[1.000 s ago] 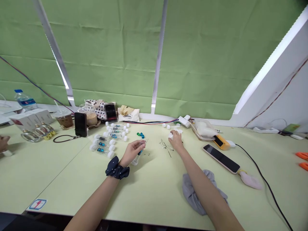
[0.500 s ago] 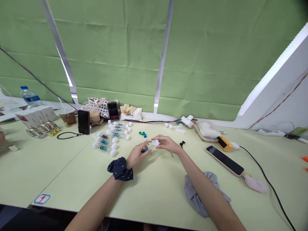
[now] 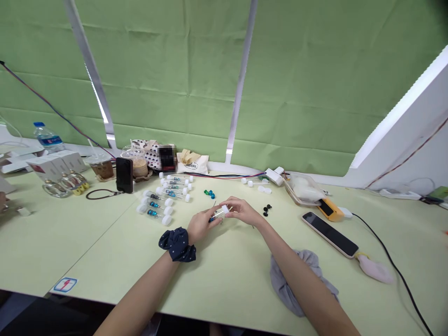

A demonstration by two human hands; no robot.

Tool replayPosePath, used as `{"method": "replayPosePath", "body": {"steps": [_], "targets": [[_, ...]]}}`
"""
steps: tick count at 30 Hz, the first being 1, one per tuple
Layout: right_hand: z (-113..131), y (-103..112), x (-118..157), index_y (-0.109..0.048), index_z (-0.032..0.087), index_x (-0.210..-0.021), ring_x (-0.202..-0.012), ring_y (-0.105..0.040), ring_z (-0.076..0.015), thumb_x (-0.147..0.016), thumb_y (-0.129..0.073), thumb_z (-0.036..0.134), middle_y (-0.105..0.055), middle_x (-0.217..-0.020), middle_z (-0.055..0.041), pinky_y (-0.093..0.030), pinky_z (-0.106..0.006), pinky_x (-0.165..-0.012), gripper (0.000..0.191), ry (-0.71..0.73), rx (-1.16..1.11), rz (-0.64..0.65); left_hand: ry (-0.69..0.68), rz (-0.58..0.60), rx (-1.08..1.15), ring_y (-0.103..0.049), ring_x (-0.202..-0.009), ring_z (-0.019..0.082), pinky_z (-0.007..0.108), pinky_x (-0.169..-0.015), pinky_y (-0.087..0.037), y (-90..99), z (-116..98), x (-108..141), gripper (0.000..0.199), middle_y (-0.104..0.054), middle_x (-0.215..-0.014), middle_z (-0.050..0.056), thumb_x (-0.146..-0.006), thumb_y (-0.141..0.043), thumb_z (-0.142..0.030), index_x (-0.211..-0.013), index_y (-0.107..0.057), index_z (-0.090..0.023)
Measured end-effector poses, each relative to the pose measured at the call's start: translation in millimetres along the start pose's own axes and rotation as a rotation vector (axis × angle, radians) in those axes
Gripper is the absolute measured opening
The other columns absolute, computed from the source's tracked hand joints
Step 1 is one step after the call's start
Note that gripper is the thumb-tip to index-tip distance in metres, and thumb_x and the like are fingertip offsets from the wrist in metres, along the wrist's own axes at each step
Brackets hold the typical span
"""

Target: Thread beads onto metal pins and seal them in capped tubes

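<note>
My left hand (image 3: pixel 200 225) is closed around a clear tube (image 3: pixel 218 214) with something dark blue inside. The fingers of my right hand (image 3: pixel 242 211) pinch a white cap (image 3: pixel 226 209) at the tube's right end. Whether the cap is fully seated I cannot tell. To the left lie several similar clear tubes (image 3: pixel 156 204) with white ends and blue pieces inside. Small blue and green beads (image 3: pixel 210 193) lie beyond my hands. Several black round pieces (image 3: pixel 266 210) sit to the right of my right hand.
White caps and clear tubes (image 3: pixel 255 183) lie at the back. A phone (image 3: pixel 330 234), a yellow device (image 3: pixel 331 210) and a grey cloth (image 3: pixel 287 290) are on the right. Drink cups (image 3: pixel 101 167), a standing black phone (image 3: pixel 124 175) and glass bottles (image 3: pixel 56 188) stand left. Another person's hand (image 3: pixel 3 201) shows at the left edge.
The white cap has come against the tube's end, where it was held tilted before. More of the tube shows between my hands. The view has shifted slightly.
</note>
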State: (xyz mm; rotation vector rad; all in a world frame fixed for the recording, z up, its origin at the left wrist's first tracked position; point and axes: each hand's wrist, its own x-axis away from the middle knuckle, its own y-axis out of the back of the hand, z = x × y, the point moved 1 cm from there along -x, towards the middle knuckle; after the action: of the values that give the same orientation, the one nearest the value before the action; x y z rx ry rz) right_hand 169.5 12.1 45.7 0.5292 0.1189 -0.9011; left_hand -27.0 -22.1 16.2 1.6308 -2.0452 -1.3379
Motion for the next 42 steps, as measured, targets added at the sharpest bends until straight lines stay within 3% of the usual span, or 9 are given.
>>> {"method": "replayPosePath", "body": {"steps": [10, 17, 21, 32, 35, 38, 40, 42], "targets": [[-6.1, -2.8, -0.4, -0.064, 0.025, -0.107, -0.086, -0.054, -0.0166, -0.069, -0.069, 0.039, -0.052, -0.099, -0.0056, -0.048, -0.032, -0.079, 0.04, 0.026, -0.045, 0.017, 0.023, 0.038, -0.08, -0.061, -0.076, 0.018, 0.024, -0.068, -0.042, 1.3, -2.0, 0.9, 0.041, -0.066, -0.089, 0.001, -0.085, -0.044, -0.044, -0.123, -0.048, -0.027], [-7.6, -2.9, 2.2, -0.066, 0.024, -0.105, -0.073, -0.053, -0.0125, -0.067, -0.071, 0.039, -0.051, -0.09, -0.0035, -0.047, -0.028, -0.069, 0.042, -0.02, -0.02, 0.039, 0.011, 0.082, -0.178, -0.063, -0.081, 0.019, 0.024, -0.068, -0.044, 0.0, -4.7, 0.9, 0.04, -0.067, -0.096, 0.003, -0.085, -0.047, -0.042, -0.121, -0.049, -0.025], [-13.5, -7.5, 1.9, -0.065, 0.025, -0.108, -0.074, -0.053, -0.0129, -0.066, -0.071, 0.04, -0.05, -0.09, -0.0036, -0.048, -0.029, -0.071, 0.045, -0.02, -0.005, 0.063, -0.006, 0.085, -0.287, -0.064, -0.077, 0.019, 0.024, -0.064, -0.043, -1.1, -2.7, 1.2, 0.039, -0.068, -0.093, 0.003, -0.085, -0.046, -0.044, -0.118, -0.051, -0.024], [-10.4, -14.6, -1.1, -0.063, 0.025, -0.11, -0.079, -0.055, -0.0144, -0.07, -0.068, 0.04, -0.054, -0.092, -0.0045, -0.048, -0.028, -0.069, 0.043, 0.073, 0.089, -0.011, 0.006, 0.078, -0.403, -0.063, -0.075, 0.019, 0.025, -0.06, -0.041, 3.4, -2.6, -1.8, 0.042, -0.067, -0.089, 0.004, -0.086, -0.043, -0.049, -0.117, -0.052, -0.022], [-12.3, -12.5, -3.1, -0.056, 0.027, -0.119, -0.086, -0.056, -0.015, -0.075, -0.063, 0.042, -0.057, -0.102, -0.0054, -0.048, -0.028, -0.074, 0.047, 0.066, 0.11, -0.095, -0.061, 0.048, -0.445, -0.06, -0.085, 0.02, 0.028, -0.069, -0.041, 15.7, -7.6, -5.3, 0.041, -0.065, -0.096, 0.005, -0.087, -0.042, -0.047, -0.121, -0.048, -0.025], [-27.5, -6.5, -2.9, -0.051, 0.025, -0.123, -0.087, -0.058, -0.0144, -0.085, -0.047, 0.043, -0.056, -0.111, -0.0073, -0.048, -0.028, -0.073, 0.042, -0.002, 0.122, -0.272, -0.091, -0.007, -0.548, -0.055, -0.097, 0.023, 0.034, -0.083, -0.037, 41.2, -3.1, -14.0, 0.038, -0.063, -0.101, 0.005, -0.087, -0.045, -0.042, -0.122, -0.048, -0.028], [-42.0, -0.8, -1.3, -0.055, 0.022, -0.116, -0.082, -0.058, -0.0147, -0.087, -0.041, 0.045, -0.059, -0.107, -0.0083, -0.049, -0.028, -0.069, 0.04, -0.07, 0.191, -0.393, -0.019, -0.076, -0.632, -0.051, -0.102, 0.025, 0.039, -0.088, -0.033, 63.2, 9.8, -24.3, 0.036, -0.061, -0.107, 0.006, -0.087, -0.045, -0.039, -0.121, -0.049, -0.029], [-54.4, 4.2, 0.6, -0.059, 0.021, -0.11, -0.079, -0.058, -0.0153, -0.085, -0.044, 0.044, -0.061, -0.102, -0.0081, -0.048, -0.029, -0.068, 0.037, -0.114, 0.31, -0.437, 0.051, -0.137, -0.686, -0.048, -0.107, 0.026, 0.042, -0.093, -0.028, 84.9, 31.0, -37.8, 0.035, -0.059, -0.113, 0.006, -0.088, -0.044, -0.036, -0.121, -0.049, -0.029]]}}
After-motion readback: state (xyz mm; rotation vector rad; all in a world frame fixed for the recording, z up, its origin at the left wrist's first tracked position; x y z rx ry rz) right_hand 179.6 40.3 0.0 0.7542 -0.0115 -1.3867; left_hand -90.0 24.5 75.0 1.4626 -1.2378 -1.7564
